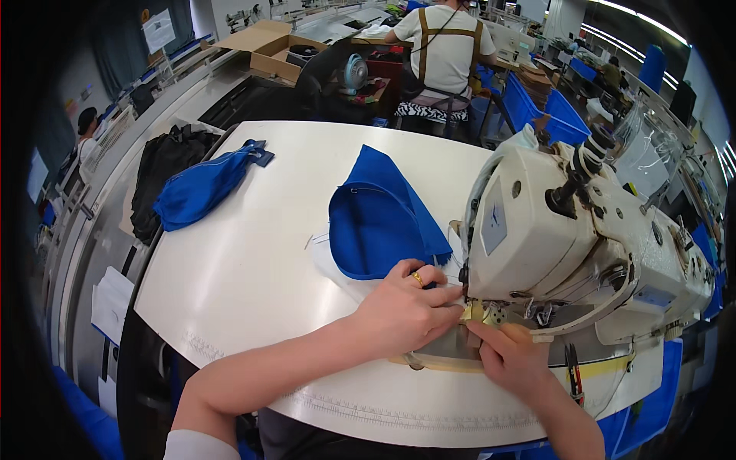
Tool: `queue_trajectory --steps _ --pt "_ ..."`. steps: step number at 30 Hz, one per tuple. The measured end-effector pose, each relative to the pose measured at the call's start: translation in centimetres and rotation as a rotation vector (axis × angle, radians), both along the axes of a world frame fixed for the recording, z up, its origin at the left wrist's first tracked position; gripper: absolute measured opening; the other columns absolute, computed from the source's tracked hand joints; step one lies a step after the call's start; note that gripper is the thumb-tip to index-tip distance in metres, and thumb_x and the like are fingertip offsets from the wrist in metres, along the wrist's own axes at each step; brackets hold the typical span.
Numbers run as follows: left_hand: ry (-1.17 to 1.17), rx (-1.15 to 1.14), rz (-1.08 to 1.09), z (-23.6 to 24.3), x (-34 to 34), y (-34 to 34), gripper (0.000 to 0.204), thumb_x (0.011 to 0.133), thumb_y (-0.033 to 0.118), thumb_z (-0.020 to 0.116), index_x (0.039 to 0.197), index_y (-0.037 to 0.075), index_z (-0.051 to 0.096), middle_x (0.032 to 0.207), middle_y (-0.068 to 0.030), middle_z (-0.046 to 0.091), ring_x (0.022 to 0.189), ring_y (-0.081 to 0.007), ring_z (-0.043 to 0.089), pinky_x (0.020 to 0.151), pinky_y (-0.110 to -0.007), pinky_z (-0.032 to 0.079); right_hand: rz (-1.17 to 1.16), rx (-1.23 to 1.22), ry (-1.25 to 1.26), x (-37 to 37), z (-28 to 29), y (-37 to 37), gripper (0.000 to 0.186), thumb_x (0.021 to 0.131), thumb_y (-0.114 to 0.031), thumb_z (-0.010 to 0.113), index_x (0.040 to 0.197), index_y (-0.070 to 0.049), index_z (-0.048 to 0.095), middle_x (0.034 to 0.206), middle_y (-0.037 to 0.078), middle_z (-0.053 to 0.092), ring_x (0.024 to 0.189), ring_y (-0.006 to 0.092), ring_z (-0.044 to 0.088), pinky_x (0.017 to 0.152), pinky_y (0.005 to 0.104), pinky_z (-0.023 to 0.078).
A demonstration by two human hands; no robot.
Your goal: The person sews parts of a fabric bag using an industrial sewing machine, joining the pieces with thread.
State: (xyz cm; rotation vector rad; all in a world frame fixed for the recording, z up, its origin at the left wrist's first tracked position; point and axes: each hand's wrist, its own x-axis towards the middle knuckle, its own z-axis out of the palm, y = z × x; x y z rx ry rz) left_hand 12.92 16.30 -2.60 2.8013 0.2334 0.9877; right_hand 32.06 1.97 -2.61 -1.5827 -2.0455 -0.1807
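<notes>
A blue fabric piece, shaped like a rounded pouch with a pointed flap, lies on the white sewing table. My left hand, with a ring on one finger, is at its near right edge. Its fingers are curled and closed on that edge, close to the needle area of the white sewing machine. Just right of it, my right hand is closed, thumb and fingertips together beside the presser foot. What the right fingertips hold, if anything, is hidden. A white sheet lies partly under the blue piece.
A finished-looking blue pouch and black fabric lie at the table's far left. Tweezers or snips stand right of my right hand. Beyond the table are a cardboard box, a small fan and a seated person.
</notes>
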Motion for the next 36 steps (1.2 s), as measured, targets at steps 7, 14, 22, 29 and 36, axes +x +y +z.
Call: queue_trajectory --steps 7,14,22,29,36 --pt "0.056 0.022 0.084 0.8 -0.5 -0.9 0.019 0.081 0.024 0.072 0.096 0.013 0.070 0.106 0.0009 0.066 0.100 -0.0215 0.058 0.088 -0.041 0.044 0.110 0.029 -0.143 -0.8 1.7 -1.0 0.034 0.074 -0.006 0.062 0.105 -0.014 0.073 0.074 -0.004 0.067 0.051 0.0152 0.057 0.050 0.0330 0.046" --pt "0.313 -1.034 -0.090 8.0 -8.6 -5.1 0.044 0.093 0.011 0.052 0.136 0.000 0.048 0.138 -0.0274 0.049 0.092 -0.0325 0.059 0.079 -0.039 0.049 0.147 -0.288 0.507 -8.1 2.8 -2.2 0.058 0.094 -0.028 0.063 0.137 0.004 0.045 0.083 0.007 0.059 0.090 0.0269 0.056 0.084 0.0379 0.044" --pt "0.684 -0.124 0.065 11.4 -14.1 -0.5 0.051 0.086 0.010 0.059 0.136 0.003 0.051 0.141 -0.0279 0.046 0.118 -0.0406 0.055 0.097 -0.043 0.045 0.075 -0.436 0.486 -11.0 3.4 -0.2 0.054 0.093 -0.027 0.066 0.137 -0.002 0.050 0.119 0.020 0.054 0.102 0.0263 0.056 0.089 0.0373 0.046" --pt "0.579 -0.671 0.010 8.7 -17.0 -2.9 0.076 0.084 0.047 0.072 0.139 0.001 0.047 0.141 -0.0255 0.047 0.130 -0.0381 0.048 0.107 -0.042 0.040 0.151 -0.398 0.614 -14.2 7.5 -3.2 0.081 0.088 -0.031 0.071 0.148 0.004 0.029 0.142 0.024 0.042 0.130 0.0310 0.046 0.109 0.0406 0.035" --pt "0.287 -0.622 0.181 7.3 -16.8 -6.6 0.024 0.086 0.003 0.064 0.110 0.003 0.058 0.101 -0.0152 0.065 0.100 -0.0304 0.063 0.084 -0.035 0.052 0.047 -0.244 0.205 -16.8 5.4 -0.2 0.090 0.068 -0.017 0.078 0.145 0.000 0.036 0.095 0.009 0.057 0.090 0.0269 0.054 0.088 0.0429 0.042"
